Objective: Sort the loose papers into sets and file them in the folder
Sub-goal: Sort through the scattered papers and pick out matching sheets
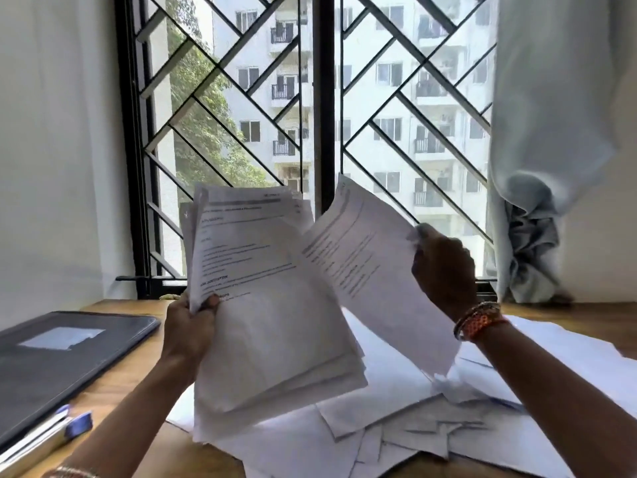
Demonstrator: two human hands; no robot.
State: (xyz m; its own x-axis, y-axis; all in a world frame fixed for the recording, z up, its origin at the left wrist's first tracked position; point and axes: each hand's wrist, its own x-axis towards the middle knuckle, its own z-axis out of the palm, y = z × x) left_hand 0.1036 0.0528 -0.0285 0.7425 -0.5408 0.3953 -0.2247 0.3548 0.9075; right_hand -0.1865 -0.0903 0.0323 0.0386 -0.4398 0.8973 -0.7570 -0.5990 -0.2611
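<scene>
My left hand (189, 326) grips a thick stack of printed papers (269, 305) by its left edge and holds it upright above the table. My right hand (444, 270) pinches the right edge of a single printed sheet (362, 253), lifted and tilted to the right of the stack. Loose white papers (413, 419) lie scattered on the wooden table (134, 370) below both hands. A dark grey folder (58, 363) lies closed at the left of the table, with a pale label on its cover.
A barred window (320, 132) fills the wall ahead. A pale curtain (537, 167) hangs bunched at the right. Blue and white items (69, 422) lie at the folder's near corner. Bangles circle my right wrist (479, 320).
</scene>
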